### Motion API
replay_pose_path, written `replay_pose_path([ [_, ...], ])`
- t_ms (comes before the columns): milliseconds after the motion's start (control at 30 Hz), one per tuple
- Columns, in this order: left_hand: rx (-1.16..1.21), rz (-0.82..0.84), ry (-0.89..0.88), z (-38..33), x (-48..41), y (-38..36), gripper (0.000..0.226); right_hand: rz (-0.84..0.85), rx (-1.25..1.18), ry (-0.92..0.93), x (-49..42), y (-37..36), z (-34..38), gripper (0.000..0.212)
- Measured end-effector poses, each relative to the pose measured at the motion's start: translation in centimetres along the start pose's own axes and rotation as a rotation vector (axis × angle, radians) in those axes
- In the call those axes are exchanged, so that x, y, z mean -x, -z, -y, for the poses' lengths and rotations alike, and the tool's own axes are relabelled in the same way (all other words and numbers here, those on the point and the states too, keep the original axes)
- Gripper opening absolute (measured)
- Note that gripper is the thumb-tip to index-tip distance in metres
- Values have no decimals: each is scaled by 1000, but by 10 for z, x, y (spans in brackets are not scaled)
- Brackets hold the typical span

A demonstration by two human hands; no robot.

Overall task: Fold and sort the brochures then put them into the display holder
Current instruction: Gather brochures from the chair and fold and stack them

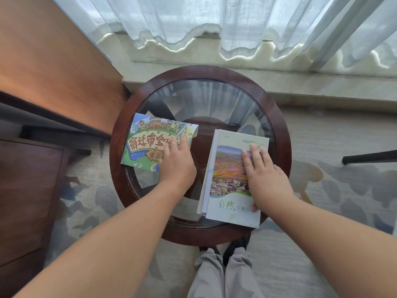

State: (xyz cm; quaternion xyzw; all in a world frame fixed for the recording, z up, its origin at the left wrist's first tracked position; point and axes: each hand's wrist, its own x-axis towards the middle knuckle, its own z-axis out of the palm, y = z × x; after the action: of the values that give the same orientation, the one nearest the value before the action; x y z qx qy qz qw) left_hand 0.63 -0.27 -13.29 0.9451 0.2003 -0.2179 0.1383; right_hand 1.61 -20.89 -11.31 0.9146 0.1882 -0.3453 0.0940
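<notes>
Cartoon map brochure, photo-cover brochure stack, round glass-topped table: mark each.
Colourful cartoon map brochure (141,143), head view, red lettering.
White photo-cover brochure stack (227,166), head view, landscape photo.
Round glass-topped wooden table (282,155), head view, wooden rim.

A: What's worn?
B: Light grey trousers (217,278), creased, just below the round table (283,134) rim. Dark shoes (237,244) at its near edge.
A: Arms?
B: Forearms (120,233) bare to frame edge. Left hand (178,164) & right hand (266,179), over the table, bare too.
</notes>
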Motion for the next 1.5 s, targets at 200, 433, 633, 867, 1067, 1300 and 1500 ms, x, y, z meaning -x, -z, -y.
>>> replay_pose_path([
  [200,148,-161,-63,7,20,18,56,-13,-43,11,1,1,-4,143],
  [433,311,-434,-221,-3,56,61,55,-81,-227,79,10,6,-15,113],
  [633,165,-484,-829,-10,87,52,41,2,-1969,-289,23,41,-18,41],
  [867,-96,-212,-1013,-6,104,-11,38,40,-1627,-469,32,-5,-31,5],
  [1067,-78,-7,-689,-23,97,-22,54,-179,-1037,-423,21,-13,-30,49],
  [1300,-196,-48,-483,-78,20,-46,71,-159,-258,23,-3,-11,-32,123],
  [1500,-273,-61,-507,-69,18,-59,72,-114,-244,-29,-9,-18,-26,122],
])
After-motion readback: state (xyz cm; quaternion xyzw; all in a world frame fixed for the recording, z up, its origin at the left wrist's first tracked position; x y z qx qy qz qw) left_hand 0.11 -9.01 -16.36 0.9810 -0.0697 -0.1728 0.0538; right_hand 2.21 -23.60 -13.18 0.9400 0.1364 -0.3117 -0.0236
